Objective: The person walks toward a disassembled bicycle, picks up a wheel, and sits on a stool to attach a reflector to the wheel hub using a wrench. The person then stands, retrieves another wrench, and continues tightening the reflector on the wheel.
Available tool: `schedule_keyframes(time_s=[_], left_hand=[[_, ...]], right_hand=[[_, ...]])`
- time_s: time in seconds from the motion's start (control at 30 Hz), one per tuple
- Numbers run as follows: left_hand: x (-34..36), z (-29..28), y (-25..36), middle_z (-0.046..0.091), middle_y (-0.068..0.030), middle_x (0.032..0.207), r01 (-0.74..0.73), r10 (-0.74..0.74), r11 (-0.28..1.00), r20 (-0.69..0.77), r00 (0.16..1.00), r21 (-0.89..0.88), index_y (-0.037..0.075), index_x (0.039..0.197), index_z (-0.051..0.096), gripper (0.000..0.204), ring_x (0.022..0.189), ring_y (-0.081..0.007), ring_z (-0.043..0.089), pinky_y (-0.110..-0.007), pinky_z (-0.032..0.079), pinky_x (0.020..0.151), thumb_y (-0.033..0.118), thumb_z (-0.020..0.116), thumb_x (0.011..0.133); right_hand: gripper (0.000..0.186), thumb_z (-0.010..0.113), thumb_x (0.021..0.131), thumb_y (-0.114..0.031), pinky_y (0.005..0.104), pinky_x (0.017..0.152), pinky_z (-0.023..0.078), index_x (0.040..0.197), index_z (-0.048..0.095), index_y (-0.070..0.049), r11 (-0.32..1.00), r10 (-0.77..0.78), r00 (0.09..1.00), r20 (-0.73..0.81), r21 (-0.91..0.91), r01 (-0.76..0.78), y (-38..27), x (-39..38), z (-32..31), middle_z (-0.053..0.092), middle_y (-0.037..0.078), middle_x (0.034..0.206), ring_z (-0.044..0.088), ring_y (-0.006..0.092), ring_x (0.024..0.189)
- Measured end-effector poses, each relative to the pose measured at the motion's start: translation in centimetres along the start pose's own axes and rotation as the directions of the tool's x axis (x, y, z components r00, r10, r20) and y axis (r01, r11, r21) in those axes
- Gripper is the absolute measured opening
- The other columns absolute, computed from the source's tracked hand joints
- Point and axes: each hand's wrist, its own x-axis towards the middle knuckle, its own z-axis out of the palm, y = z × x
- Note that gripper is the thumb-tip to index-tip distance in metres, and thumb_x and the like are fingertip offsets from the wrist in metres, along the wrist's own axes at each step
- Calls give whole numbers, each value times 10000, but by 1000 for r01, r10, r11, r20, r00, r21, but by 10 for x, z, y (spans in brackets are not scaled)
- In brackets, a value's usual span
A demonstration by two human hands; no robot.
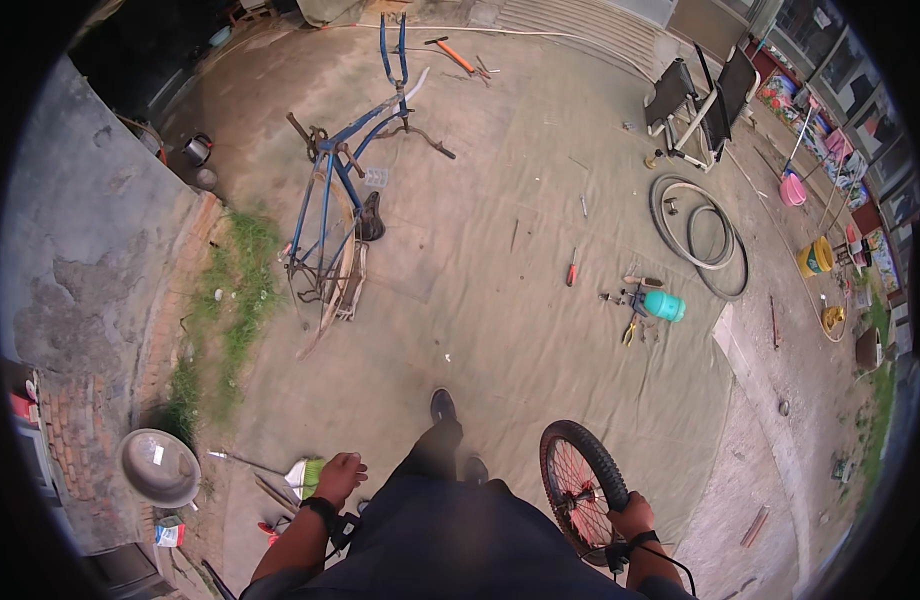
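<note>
At my right side, my right hand (632, 514) grips the tyre of a bicycle wheel (578, 487) with a knobby black tread and reddish spokes. The wheel is held upright beside my leg. My left hand (340, 479) hangs out to the left, its fingers loosely curled and apart, with nothing visible in them. Below it lies a green-bristled broom (307, 476) on the ground. Farther ahead, a blue bicycle frame (325, 205) without wheels rests on the ground, its dark saddle (371, 217) low on the right.
Ahead right lie bare rims and tyres (702, 228), a red screwdriver (572, 270), a teal canister (664, 305) and yellow-handled pliers (630, 331). An orange-barrelled pump (453, 54) lies far ahead. Folding chair (715, 105) stands far right; metal basin (160, 468) and grass (225, 320) are left.
</note>
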Motion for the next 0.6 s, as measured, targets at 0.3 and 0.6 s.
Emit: schedule_keyframes(time_s=[0.3, 0.6], left_hand=[[62, -12, 98, 720, -120, 1052, -54, 53, 996, -16, 998, -77, 5, 1226, 599, 390, 856, -190, 696, -326, 527, 739, 338, 566, 1026], [54, -1, 112, 715, -134, 1024, -9, -39, 972, -198, 979, -236, 6, 1222, 585, 373, 859, -216, 700, -328, 533, 722, 319, 555, 1021]], right_hand=[[507, 808, 678, -336, 497, 848, 563, 1053, 622, -50, 994, -45, 998, -32, 98, 47, -127, 67, -59, 730, 223, 972, 703, 417, 956], [471, 777, 706, -308, 506, 847, 557, 1059, 618, -41, 954, -292, 954, -63, 46, 295, -238, 193, -138, 725, 230, 964, 696, 427, 958]])
